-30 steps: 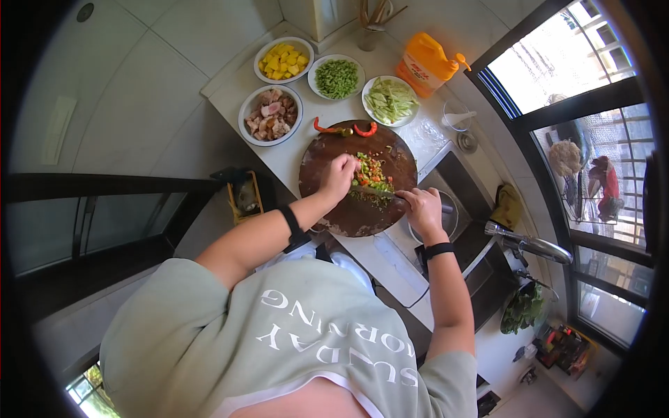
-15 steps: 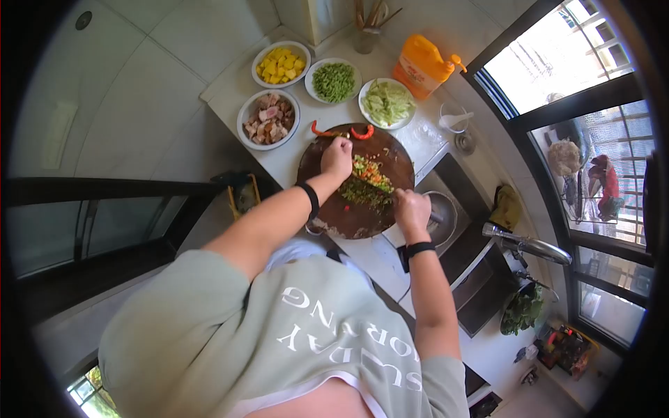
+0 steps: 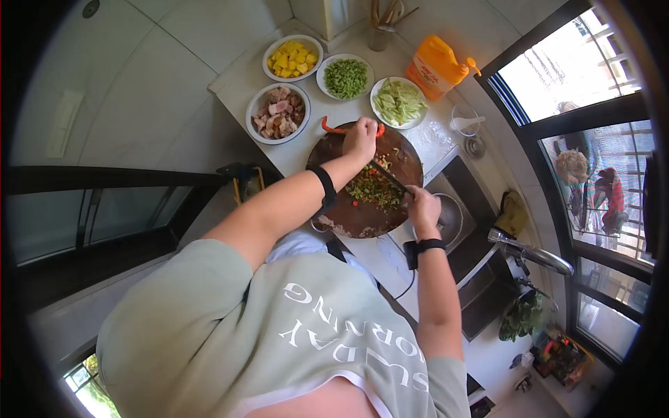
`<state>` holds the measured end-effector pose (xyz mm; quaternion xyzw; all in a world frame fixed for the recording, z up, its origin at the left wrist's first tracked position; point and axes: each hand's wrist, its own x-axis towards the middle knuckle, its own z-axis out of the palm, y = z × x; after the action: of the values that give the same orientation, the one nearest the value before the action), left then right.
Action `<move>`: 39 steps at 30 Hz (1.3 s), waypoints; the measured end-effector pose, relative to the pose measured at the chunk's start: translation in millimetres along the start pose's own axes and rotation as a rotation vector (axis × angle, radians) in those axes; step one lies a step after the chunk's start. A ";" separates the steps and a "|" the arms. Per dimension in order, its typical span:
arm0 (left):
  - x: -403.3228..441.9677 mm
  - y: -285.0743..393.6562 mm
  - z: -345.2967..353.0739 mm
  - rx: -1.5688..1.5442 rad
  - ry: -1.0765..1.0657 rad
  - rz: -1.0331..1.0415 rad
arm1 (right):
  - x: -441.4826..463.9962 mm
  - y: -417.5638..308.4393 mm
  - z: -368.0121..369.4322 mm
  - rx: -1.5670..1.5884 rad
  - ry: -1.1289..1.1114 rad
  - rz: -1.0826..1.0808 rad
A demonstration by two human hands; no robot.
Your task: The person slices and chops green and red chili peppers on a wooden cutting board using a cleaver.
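Observation:
My right hand (image 3: 423, 211) is wrapped round the handle of a knife at the right edge of the round brown chopping board (image 3: 344, 217). The knife's dark blade (image 3: 390, 175) slants up and left, its far end next to my left hand (image 3: 360, 141). My left hand is closed over the board's upper part; what its fingers hold is hidden. Chopped green and red bits (image 3: 373, 188) lie beside and below the blade. A red pepper piece (image 3: 333, 127) is left of my left hand, and another red piece (image 3: 380, 130) shows at its right.
Behind the board stand bowls of yellow chunks (image 3: 291, 60) and raw meat (image 3: 279, 113), and plates of chopped greens (image 3: 345, 77) and pale green slices (image 3: 399, 102). An orange jug (image 3: 437, 68) is at the back. Right are a metal bowl (image 3: 450, 217), sink (image 3: 481, 287) and faucet (image 3: 536, 256).
My left hand has moved away from me and to the right, over the board's upper part. The blade is now steeper. The chopped bits are spread lower on the board than at first.

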<state>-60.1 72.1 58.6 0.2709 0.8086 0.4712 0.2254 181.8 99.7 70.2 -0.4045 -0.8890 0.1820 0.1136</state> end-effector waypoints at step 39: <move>-19.5 19.8 -51.0 0.558 -0.194 -0.005 | -3.3 -27.5 -21.8 -0.098 0.036 -0.090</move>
<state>-72.6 34.9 101.4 0.3642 0.8822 0.2019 0.2198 172.9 85.6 101.3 -0.3725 -0.9119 0.1255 0.1179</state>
